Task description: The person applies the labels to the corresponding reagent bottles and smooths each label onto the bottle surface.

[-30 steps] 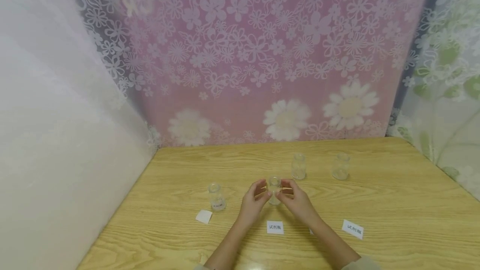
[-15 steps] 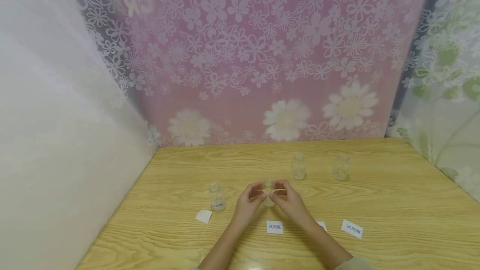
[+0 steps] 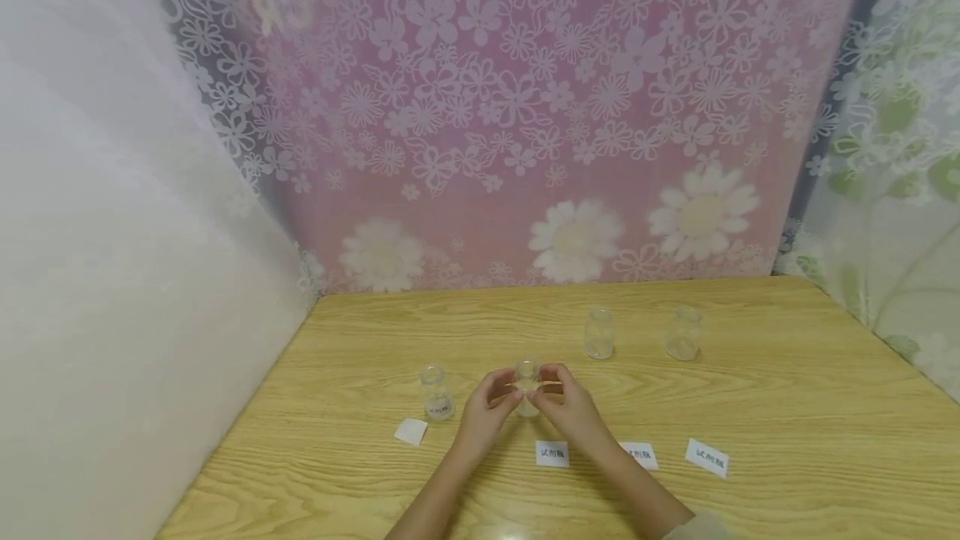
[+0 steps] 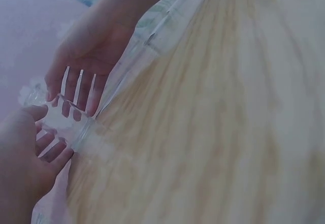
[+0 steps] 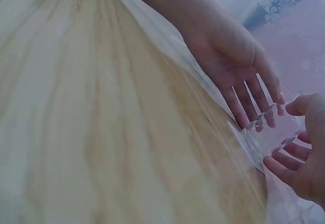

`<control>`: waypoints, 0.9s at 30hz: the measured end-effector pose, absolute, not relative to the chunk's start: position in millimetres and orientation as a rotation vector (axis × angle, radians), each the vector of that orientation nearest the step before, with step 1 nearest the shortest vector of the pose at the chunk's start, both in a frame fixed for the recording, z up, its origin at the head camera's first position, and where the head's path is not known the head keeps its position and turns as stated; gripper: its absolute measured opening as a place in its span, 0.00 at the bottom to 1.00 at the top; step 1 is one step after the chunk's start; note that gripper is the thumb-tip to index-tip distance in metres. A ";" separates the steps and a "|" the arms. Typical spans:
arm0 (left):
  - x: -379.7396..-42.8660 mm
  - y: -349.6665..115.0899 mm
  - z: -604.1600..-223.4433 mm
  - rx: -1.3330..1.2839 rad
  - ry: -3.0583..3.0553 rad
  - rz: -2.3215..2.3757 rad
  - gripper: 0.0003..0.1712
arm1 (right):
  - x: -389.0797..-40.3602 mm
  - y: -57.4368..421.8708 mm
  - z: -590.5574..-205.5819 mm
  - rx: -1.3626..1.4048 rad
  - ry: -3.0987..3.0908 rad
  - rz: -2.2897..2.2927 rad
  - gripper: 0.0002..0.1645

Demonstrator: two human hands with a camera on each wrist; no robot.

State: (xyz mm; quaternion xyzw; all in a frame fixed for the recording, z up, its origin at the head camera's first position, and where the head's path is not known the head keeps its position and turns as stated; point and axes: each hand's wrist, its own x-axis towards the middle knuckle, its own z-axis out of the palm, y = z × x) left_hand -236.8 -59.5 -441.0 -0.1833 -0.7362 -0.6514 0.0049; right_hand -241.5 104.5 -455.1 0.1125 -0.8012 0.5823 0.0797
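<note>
A clear glass reagent bottle (image 3: 528, 376) stands upright between my two hands in the head view. My left hand (image 3: 482, 417) grips it from the left, thumb in front and fingers round the side. From the right, my right hand (image 3: 576, 419) holds the same bottle in a mirrored way. Both thumbs meet near the front of the glass. The left wrist view shows the bottle (image 4: 65, 121) with fingers visible through it. Whether its base touches the table is hard to tell. Just in front lies a white label card (image 3: 552, 454) with printed characters.
To the left stands a glass bottle (image 3: 437, 394) bearing a label, with a blank white paper piece (image 3: 411, 432) before it. Two more bottles, one nearer (image 3: 599, 336) and one farther right (image 3: 683, 336), stand behind. Label cards (image 3: 641, 456) lie by the right forearm and farther right (image 3: 707, 457).
Both hands have shifted left with the glass bottle between them. The label card formerly mostly covered by the right forearm now shows more. The other bottles have stayed put.
</note>
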 end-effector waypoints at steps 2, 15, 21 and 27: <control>-240.0 -60.9 -445.9 -0.575 -2.312 -2.026 0.25 | -239.9 106.3 -452.9 0.352 -2.412 1.729 0.28; -227.9 -72.1 -462.3 -0.925 -2.662 -1.368 0.14 | -206.0 151.7 -451.2 0.888 -2.682 0.938 0.17; -221.8 -69.8 -460.4 -1.093 -2.724 -0.992 0.19 | -200.8 151.6 -456.1 0.968 -2.601 0.702 0.14; -224.5 -75.5 -465.2 -1.041 -2.729 -1.020 0.16 | -203.6 142.5 -457.1 0.969 -2.580 0.671 0.13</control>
